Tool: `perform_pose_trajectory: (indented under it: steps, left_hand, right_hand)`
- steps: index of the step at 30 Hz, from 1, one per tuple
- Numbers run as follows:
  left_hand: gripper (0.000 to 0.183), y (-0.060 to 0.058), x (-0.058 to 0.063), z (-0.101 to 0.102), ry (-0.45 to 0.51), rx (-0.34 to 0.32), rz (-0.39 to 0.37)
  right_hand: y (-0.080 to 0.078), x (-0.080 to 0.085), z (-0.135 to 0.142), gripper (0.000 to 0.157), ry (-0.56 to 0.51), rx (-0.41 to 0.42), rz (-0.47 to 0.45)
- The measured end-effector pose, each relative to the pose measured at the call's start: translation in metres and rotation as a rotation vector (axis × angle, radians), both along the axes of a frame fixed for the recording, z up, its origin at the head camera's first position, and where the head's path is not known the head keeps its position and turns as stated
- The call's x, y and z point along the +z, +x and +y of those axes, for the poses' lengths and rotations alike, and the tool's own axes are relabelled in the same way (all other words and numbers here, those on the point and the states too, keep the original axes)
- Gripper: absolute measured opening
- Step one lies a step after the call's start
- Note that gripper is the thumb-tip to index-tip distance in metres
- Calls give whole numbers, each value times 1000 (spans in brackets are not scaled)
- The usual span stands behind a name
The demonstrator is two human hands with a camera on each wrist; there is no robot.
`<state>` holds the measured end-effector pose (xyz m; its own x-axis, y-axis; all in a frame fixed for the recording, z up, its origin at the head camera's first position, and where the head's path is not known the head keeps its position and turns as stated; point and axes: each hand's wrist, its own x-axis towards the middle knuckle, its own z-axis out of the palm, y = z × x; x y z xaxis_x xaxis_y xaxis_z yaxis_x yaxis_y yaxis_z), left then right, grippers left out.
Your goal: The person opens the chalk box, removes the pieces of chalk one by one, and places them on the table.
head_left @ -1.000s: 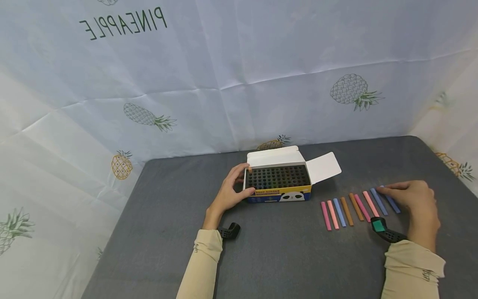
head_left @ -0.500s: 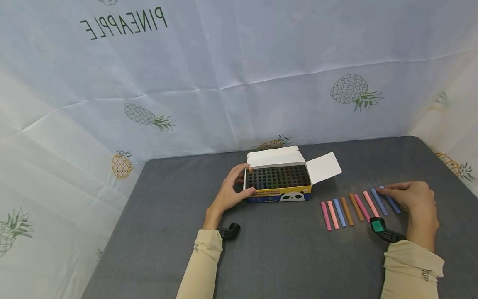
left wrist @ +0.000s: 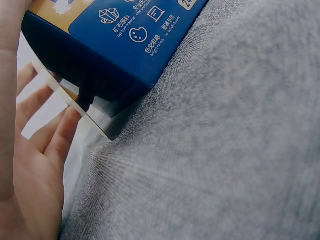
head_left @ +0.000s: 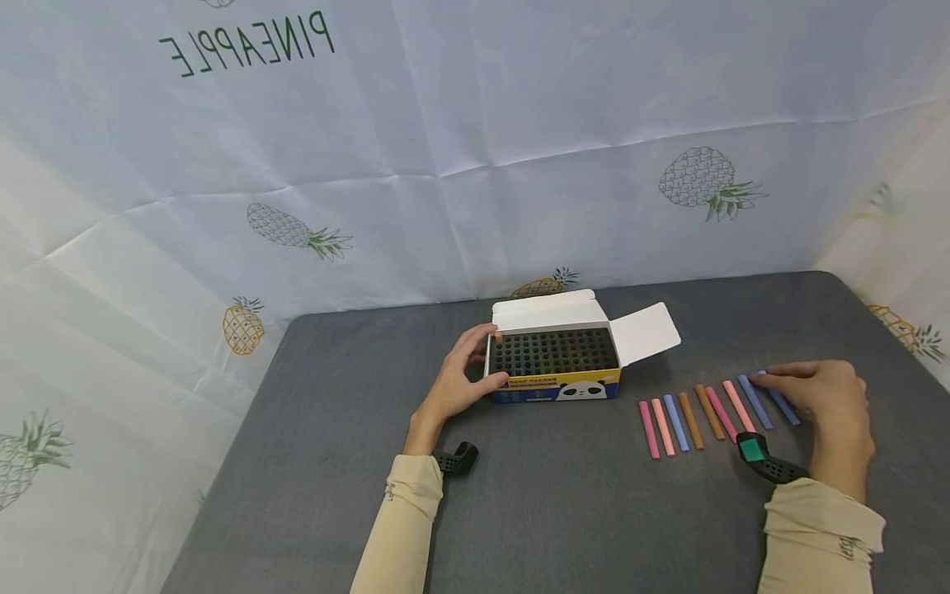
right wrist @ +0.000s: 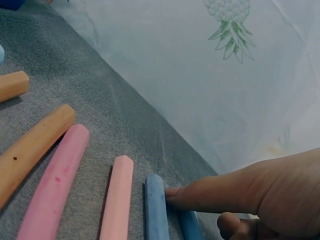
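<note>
An open cardboard box [head_left: 549, 389] with a panda on its front stands near the back of the table. My left hand [head_left: 453, 379] grips its left end, thumb at the front corner. In the left wrist view, its fingers [left wrist: 65, 127] lie behind a white flap [left wrist: 60, 92]. Inside the box is a dark insert with rows of holes [head_left: 552, 351]; an orange tip shows at its back left corner. My right hand [head_left: 834, 408] pinches the upper end of the rightmost blue chalk stick [head_left: 783, 406], its fingertip beside the neighbouring blue chalk stick [right wrist: 156, 207].
Left of my right hand lies a row of several chalk sticks in pink [head_left: 649, 430], blue [head_left: 675, 421] and orange-brown [head_left: 690, 421]. The box's white side flap [head_left: 644, 333] sticks out to the right. A pineapple-print curtain [head_left: 445, 231] hangs behind the grey table [head_left: 564, 511].
Both hands stay almost where they were. The whole head view has shifted very slightly, and the chalk sticks keep their order.
</note>
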<state>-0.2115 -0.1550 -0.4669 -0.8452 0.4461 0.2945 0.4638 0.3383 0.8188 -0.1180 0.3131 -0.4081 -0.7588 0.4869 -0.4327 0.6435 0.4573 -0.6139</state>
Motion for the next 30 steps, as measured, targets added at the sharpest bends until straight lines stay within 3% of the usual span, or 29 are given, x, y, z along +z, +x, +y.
perform_pose_trajectory:
  steps: [10, 17, 20, 22, 25, 28, 30]
  left_hand:
    - [78, 2, 4, 4, 11, 1, -10]
    - [71, 19, 34, 7, 9, -15, -20]
    - [70, 22, 38, 8, 20, -18, -20]
    - [70, 21, 37, 7, 26, -18, -22]
    - [71, 12, 20, 4, 21, -13, -14]
    - [73, 2, 4, 2, 9, -8, 6]
    - [78, -1, -2, 1, -2, -4, 18]
  right_hand:
    - [3, -3, 1, 70, 18, -5, 78]
    - [2, 1, -3, 74, 44, -20, 169]
    - [0, 4, -4, 75, 43, -20, 216]
    - [-2, 5, -6, 75, 39, -20, 250]
    - [-6, 8, -8, 69, 32, -24, 311]
    - [-9, 12, -13, 55, 21, -41, 374]
    - [-10, 16, -18, 36, -7, -53, 435]
